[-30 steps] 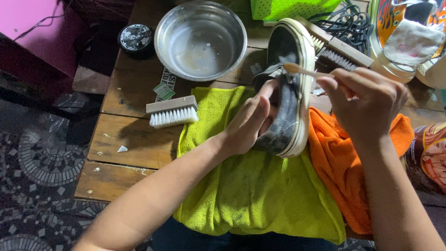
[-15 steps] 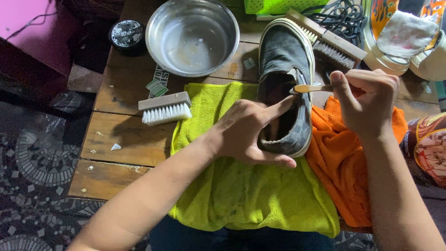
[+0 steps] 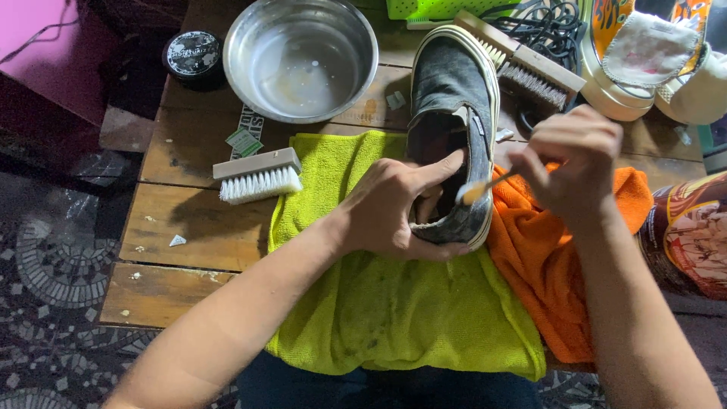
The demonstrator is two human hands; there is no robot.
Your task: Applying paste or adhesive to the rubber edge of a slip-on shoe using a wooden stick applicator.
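Lying at the centre of the frame, a grey slip-on shoe (image 3: 454, 121) is gripped at its heel by the left hand (image 3: 397, 208), thumb laid over the opening. A small brush (image 3: 478, 189) is pinched by the right hand (image 3: 572, 163) against the shoe's side. Beneath are spread a green cloth (image 3: 394, 310) and an orange cloth (image 3: 545, 265). On the wooden surface (image 3: 189, 227), a white-bristled brush (image 3: 256, 176) and a steel bowl (image 3: 301, 57) are seen at upper left.

- The left hand (image 3: 397, 208) covers the heel of the shoe (image 3: 452, 113).
- The right hand (image 3: 573, 163) hides most of the small brush (image 3: 477, 191) handle.
- Beyond the right hand, the second shoe (image 3: 644, 53) runs off the top edge.
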